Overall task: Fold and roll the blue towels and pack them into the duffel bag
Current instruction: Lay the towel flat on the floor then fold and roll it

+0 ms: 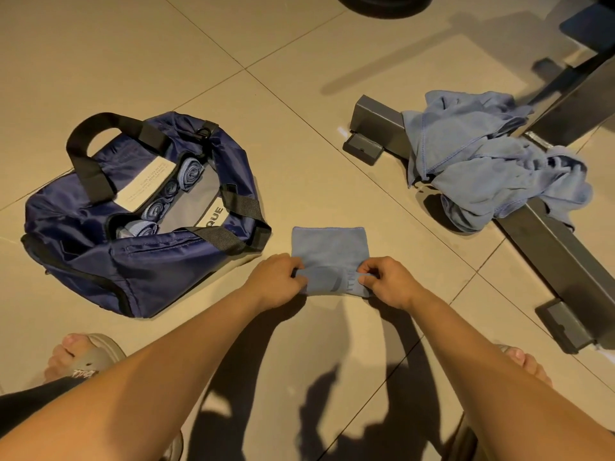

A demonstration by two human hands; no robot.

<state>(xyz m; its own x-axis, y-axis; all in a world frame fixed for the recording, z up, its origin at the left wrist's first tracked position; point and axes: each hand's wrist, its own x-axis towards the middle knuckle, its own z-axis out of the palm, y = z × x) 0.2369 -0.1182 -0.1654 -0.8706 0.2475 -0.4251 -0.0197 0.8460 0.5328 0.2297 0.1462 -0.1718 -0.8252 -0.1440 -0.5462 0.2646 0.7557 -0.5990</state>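
Your left hand (pixel 278 277) and right hand (pixel 389 282) both pinch the near edge of the folded blue towel (pixel 327 247), one at each near corner, with fingers curled and thumbs pressed onto the cloth. Between your two hands that edge is turned up into a small fold or the start of a roll. I cannot tell how tight it is. From your grip, the rest of the towel lies flat on the tiled floor (pixel 199 61), reaching away from you as a neat rectangle.

Left of your left hand, just beside the towel, sits the navy duffel bag (pixel 149 271) with its mouth open upward. Inside it, rolled towels (pixel 154 209) lie side by side in a row next to a white card (pixel 146 186). One black handle (pixel 86 151) arches over the bag's far side, and the other lies slack on the side nearer your grip.

Beyond your right hand and further to the right, well apart from the towel you hold, a loose heap of blue towels (pixel 492 168) is draped over a dark metal frame (pixel 565 257) that rests on the floor.

Behind your grip, close to you, your left foot (pixel 80 354) and right foot (pixel 522 359) show in sandals, one outside each forearm.
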